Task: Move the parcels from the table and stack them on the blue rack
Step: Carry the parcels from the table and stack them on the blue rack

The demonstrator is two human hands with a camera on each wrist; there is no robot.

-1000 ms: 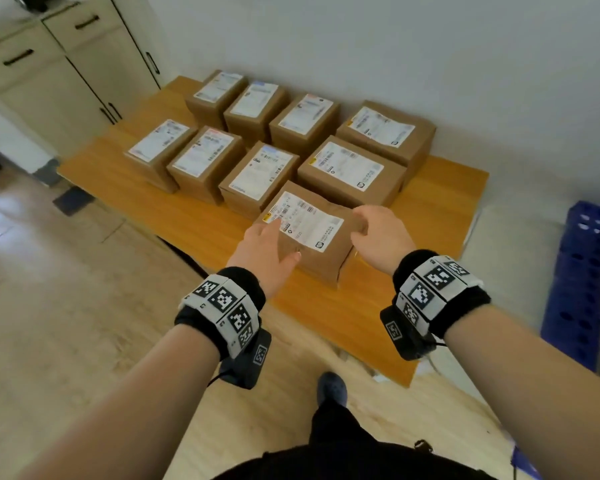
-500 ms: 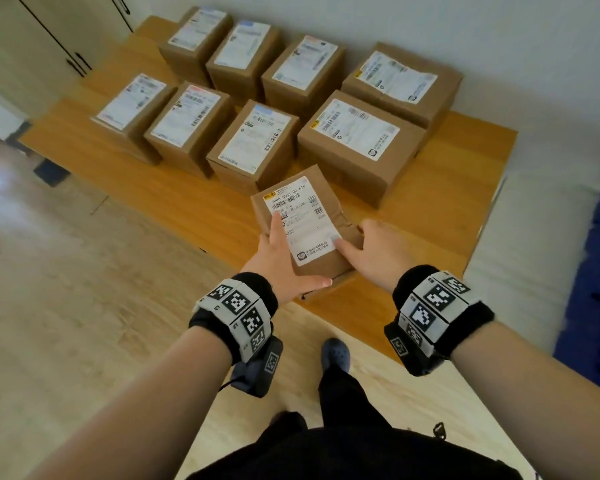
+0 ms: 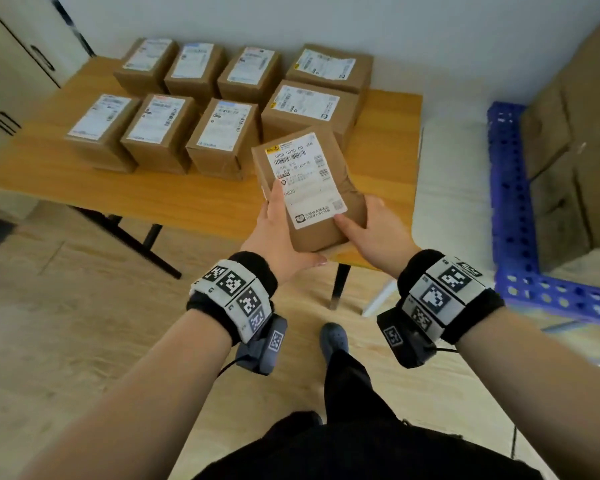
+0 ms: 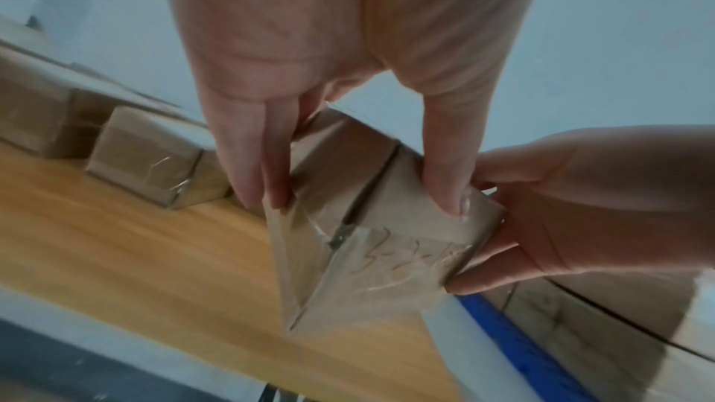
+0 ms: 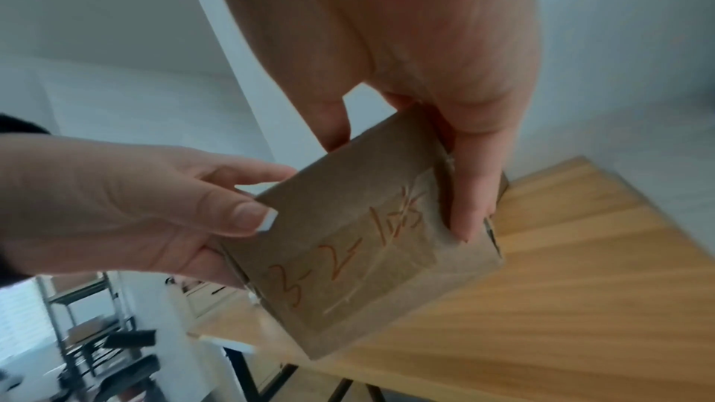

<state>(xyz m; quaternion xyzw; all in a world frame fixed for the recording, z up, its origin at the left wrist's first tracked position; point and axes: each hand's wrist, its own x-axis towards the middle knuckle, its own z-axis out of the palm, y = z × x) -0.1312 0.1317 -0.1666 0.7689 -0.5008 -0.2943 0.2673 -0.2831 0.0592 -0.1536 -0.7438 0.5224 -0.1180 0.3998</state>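
Both hands, left (image 3: 274, 233) & right (image 3: 374, 230), gripped one parcel (image 3: 305, 188) by its sides, lifted above table (image 3: 125, 192) edge. Eight parcels (image 3: 222, 133) sat on table. Blue rack (image 3: 510, 188) at right held boxes (image 3: 575, 150).

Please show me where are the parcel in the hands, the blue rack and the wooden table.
parcel (image 3: 305, 181): head view, on its white label.
blue rack (image 3: 510, 188): head view, on its upright post.
wooden table (image 3: 153, 197): head view, on the bare top near the front edge.

Parcel storeroom — labelled cartons (image 3: 222, 133), rack (image 3: 510, 188)
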